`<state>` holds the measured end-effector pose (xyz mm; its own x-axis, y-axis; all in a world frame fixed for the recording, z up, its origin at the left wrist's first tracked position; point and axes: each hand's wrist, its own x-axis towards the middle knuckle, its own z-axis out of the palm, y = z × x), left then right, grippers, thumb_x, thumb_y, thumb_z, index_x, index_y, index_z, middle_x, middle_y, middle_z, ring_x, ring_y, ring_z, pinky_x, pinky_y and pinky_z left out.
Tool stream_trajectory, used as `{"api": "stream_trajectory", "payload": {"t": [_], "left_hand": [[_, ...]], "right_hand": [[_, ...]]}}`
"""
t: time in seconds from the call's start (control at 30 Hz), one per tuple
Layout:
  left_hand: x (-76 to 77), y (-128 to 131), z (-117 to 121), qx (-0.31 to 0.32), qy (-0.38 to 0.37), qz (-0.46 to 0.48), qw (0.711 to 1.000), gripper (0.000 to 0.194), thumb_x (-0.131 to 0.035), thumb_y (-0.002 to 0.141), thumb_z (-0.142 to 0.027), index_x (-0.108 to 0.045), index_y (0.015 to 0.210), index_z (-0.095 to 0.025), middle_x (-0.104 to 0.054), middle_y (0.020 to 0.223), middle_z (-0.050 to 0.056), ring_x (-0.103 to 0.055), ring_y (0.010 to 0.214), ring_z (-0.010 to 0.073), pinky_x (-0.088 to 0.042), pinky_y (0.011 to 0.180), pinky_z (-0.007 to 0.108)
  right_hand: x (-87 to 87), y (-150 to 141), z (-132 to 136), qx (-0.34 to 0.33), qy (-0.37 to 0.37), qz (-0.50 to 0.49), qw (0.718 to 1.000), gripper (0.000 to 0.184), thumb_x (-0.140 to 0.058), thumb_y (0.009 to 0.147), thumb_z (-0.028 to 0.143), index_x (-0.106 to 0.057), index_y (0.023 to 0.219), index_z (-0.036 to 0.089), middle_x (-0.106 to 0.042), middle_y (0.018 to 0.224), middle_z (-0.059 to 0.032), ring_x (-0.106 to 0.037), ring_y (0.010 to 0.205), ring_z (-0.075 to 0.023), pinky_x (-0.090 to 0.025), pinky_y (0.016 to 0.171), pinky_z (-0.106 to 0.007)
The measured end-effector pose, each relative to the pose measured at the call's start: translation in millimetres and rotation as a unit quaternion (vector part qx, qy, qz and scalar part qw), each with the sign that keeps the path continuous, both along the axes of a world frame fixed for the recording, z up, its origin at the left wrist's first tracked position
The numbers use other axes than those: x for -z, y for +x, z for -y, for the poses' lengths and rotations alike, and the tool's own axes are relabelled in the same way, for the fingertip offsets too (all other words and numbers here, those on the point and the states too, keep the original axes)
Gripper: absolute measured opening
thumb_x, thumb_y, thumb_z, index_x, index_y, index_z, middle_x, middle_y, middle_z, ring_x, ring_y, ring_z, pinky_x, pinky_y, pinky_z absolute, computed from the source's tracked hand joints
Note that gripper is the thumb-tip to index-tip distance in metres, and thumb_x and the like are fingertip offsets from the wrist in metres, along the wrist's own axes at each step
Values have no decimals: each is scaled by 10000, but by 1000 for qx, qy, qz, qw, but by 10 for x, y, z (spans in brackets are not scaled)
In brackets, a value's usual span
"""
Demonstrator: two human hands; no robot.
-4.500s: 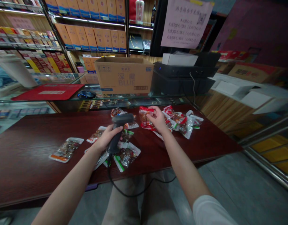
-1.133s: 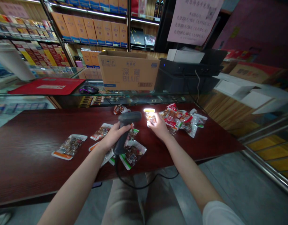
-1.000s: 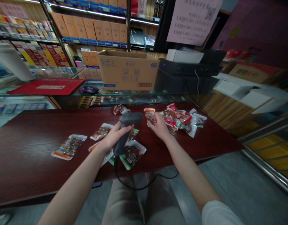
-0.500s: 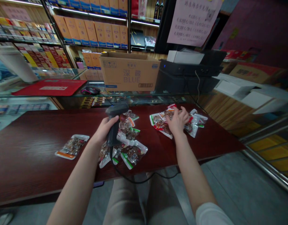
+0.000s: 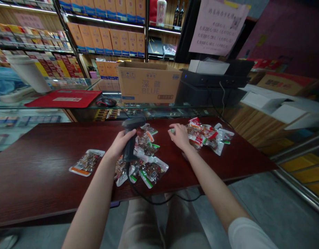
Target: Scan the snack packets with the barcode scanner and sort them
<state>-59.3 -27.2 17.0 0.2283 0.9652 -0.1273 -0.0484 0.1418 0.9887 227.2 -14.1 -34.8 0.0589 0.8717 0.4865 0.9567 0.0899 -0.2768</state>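
Two pkt piles, gap to tbl edge; L hand grips scanner, R hand: hold unclear.

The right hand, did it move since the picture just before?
Yes, left. Against the cardboard box, the right hand was past the box's right edge; now it is roughly below that edge.

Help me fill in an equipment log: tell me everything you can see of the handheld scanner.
The handheld scanner is dark grey to black and looks like plastic, with a long head atop a pistol-style grip. The left hand grasps the grip, hiding any trigger. It is held roughly upright and, from this view, overlaps the packets on the dark red table; whether it touches them cannot be told. A black cable leaves the grip's bottom and hangs past the table's front edge.
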Motion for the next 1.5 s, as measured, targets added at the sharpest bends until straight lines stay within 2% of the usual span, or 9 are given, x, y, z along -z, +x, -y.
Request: {"api": "stream_trajectory", "payload": {"t": [0.13,0.3,0.5,0.7,0.9,1.07,1.13,1.33,1.5], "left_hand": [[-34,-73,0,-14,-1,-18,1000,511,-745,624,-558,-630,880,-131,-564,554,-17,-542,461,124,-413,394,209],[-53,-193,-13,-38,8,-33,999,537,-732,642,-573,-639,928,-128,-552,553,-21,-529,451,122,-392,381,204],[-38,-197,-16,-39,19,-42,998,560,-717,658,-587,-652,959,-119,-570,568,-8,-530,463,121,-401,400,206],[-59,-114,12,-30,3,-42,999,524,-745,624,-563,-634,888,-123,-564,570,-13,-534,467,121,-404,401,210],[-60,41,73,7,0,-16,1000,414,-725,660,-518,-599,805,-152,-568,545,-11,-520,438,121,-414,418,231],[-32,226,194,20,-15,4,1000,495,-766,597,-559,-562,800,-156,-576,577,-11,-546,466,126,-417,426,228],[-5,282,224,26,-13,0,1000,515,-769,591,-569,-561,813,-154,-571,584,-18,-556,476,126,-424,434,226],[60,344,240,48,6,-31,998,502,-737,633,-578,-580,850,-154,-571,597,-20,-570,485,135,-434,433,227],[49,367,265,65,13,-55,996,477,-704,675,-575,-600,874,-154,-588,579,-8,-558,465,137,-433,425,229]], "right_hand": [[71,-333,-382,-26,-122,-21,992,385,-575,889,415,-633,1177,167,-665,1168,-128,-586,1076,-282,-418,930,-393],[144,-544,-620,-6,-160,21,987,548,-573,818,653,-698,1096,198,-636,1203,-148,-547,1155,-319,-279,1063,-495],[175,-570,-606,-6,-162,4,987,351,-702,753,503,-667,924,198,-644,1128,-100,-564,1139,-299,-139,1139,-557],[2,-268,-474,-21,-81,-137,987,175,-614,743,226,-528,895,208,-645,818,-26,-636,829,-225,-480,869,-419],[-23,157,-76,-91,7,-443,892,282,-567,772,444,-406,895,248,-595,849,4,-597,576,-162,-524,476,-320],[42,197,88,-113,-5,-523,845,379,-612,766,514,-375,913,257,-622,858,3,-648,570,-169,-570,512,-346],[21,155,96,-128,-8,-515,848,373,-620,767,510,-383,896,254,-646,878,-10,-671,626,-180,-587,571,-361],[-64,87,164,-116,9,-377,919,240,-597,805,422,-458,831,227,-643,809,-25,-653,715,-194,-564,635,-335],[-20,69,147,-98,12,-346,933,223,-566,803,426,-456,814,232,-625,804,-34,-628,717,-206,-541,657,-357]]}}
